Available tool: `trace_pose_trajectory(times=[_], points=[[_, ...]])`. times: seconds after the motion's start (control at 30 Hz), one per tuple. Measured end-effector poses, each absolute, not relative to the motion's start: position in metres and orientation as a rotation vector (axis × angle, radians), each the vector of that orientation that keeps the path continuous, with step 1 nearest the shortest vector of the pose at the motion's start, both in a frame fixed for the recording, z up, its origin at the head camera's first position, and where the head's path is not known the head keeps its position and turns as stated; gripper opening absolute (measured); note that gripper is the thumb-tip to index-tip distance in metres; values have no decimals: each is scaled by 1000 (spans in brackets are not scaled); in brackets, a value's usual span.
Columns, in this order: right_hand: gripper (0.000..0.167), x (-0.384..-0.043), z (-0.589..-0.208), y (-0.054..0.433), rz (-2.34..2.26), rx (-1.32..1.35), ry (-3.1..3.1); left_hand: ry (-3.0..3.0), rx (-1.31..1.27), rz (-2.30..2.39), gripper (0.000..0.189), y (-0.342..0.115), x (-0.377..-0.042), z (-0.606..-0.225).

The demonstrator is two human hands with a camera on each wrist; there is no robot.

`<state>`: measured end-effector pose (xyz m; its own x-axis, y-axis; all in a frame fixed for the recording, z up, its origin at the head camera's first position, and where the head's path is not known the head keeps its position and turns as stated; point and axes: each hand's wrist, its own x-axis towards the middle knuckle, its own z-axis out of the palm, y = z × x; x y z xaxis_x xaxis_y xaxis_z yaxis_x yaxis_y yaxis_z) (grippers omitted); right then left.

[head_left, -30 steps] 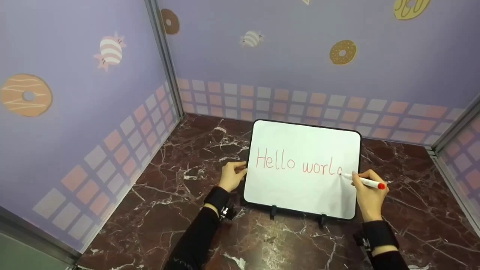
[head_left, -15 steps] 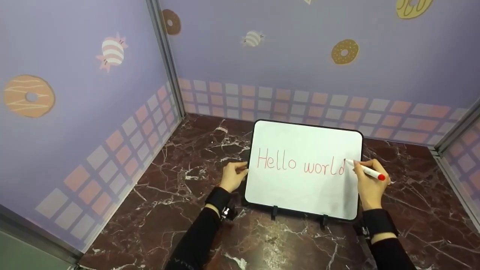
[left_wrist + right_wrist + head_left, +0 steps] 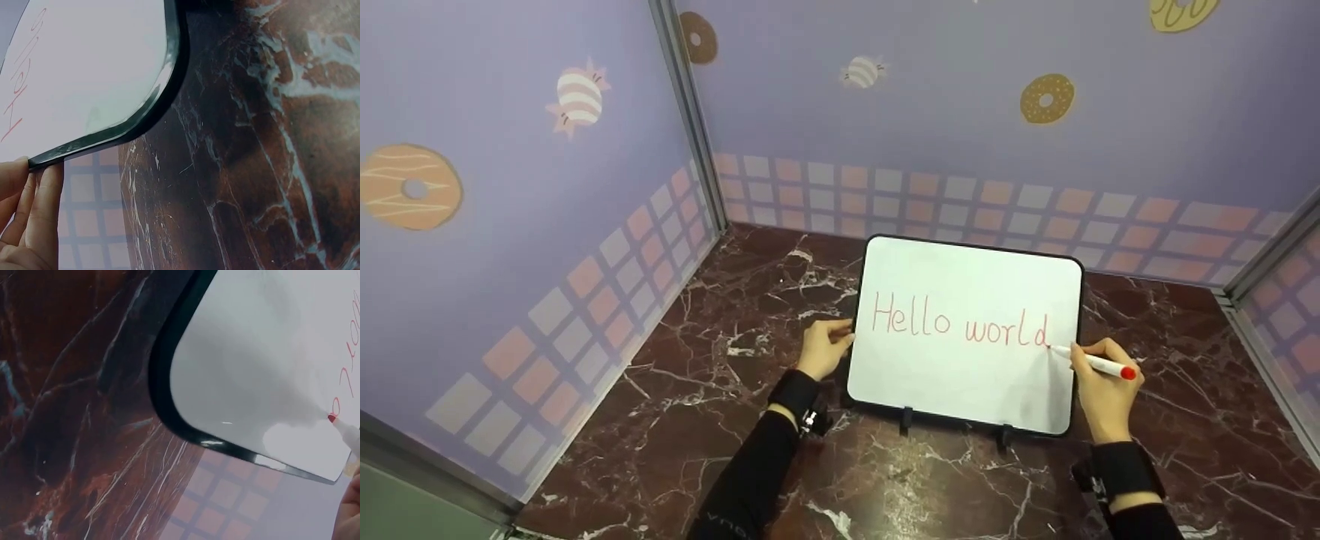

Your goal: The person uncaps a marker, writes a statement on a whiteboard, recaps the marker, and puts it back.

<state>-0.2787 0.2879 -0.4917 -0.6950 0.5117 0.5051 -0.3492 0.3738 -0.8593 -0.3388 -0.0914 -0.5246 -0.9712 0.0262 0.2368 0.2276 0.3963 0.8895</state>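
Note:
A black-framed whiteboard (image 3: 960, 390) leans back on a small stand with two black feet and bears "Hello world" in red. At its left edge, my left hand (image 3: 823, 350) pinches the frame between thumb and fingers; the left wrist view shows the fingers (image 3: 44, 202) against the black rim. My right hand (image 3: 1106, 390) holds a white marker (image 3: 1099, 365) with a red end. Its red tip touches the board at the foot of the "d", as the right wrist view also shows. Part of the right hand lies outside that wrist view.
The board stands on a dark red marbled tabletop (image 3: 675, 450). Behind it rises a purple back wall (image 3: 945, 112) with a checked band and printed sweets. A similar side panel (image 3: 510, 247) stands on the left, with metal posts at the corners.
The marker first closed the round of the "d", rose to the top of its stem, then came down to its foot, leaving a red stroke. My left hand stays on the board's edge.

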Motion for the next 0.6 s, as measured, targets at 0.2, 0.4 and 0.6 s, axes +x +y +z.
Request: trace_pose_trajectory(times=[0.2,0.4,0.6], points=[[19,-281,-487,292,1430,-146,-1785,-2460,-222,-1607,30,-93,-339,-526],[20,-286,-475,292,1452,-123,-1768,-2456,-208,-1634,30,-93,-338,-526],[18,-300,-481,300,1432,-147,-1787,-2459,-222,-1628,30,-92,-338,-525]])
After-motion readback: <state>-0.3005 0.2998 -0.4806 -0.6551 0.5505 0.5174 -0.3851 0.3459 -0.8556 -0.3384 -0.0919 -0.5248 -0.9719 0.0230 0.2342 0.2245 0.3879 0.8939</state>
